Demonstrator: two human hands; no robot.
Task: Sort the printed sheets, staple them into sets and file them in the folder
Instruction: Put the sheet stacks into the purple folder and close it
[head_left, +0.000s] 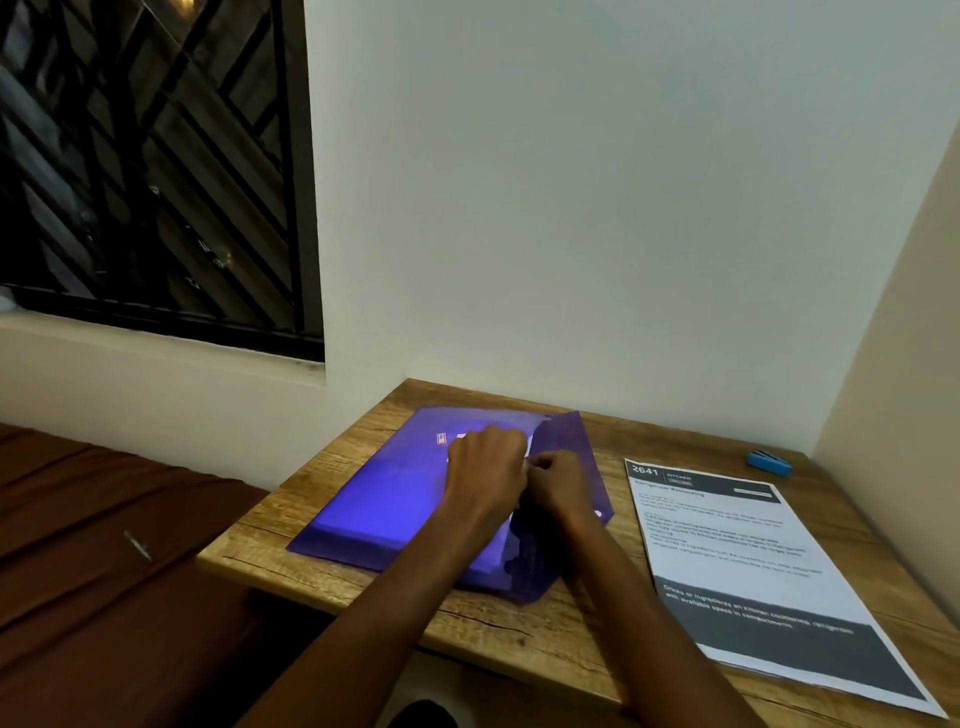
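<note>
the purple folder (384, 499) lay on the desk (519, 629), its flap raised at the right. white sheets inside were pinched by the curled fingers of the left hand (485, 467) and right hand (558, 480). filing appeared under way. one printed sheet (748, 561) remained unfiled, near the desk's front edge; a blue stapler (770, 462) sat beside the wall.
</note>
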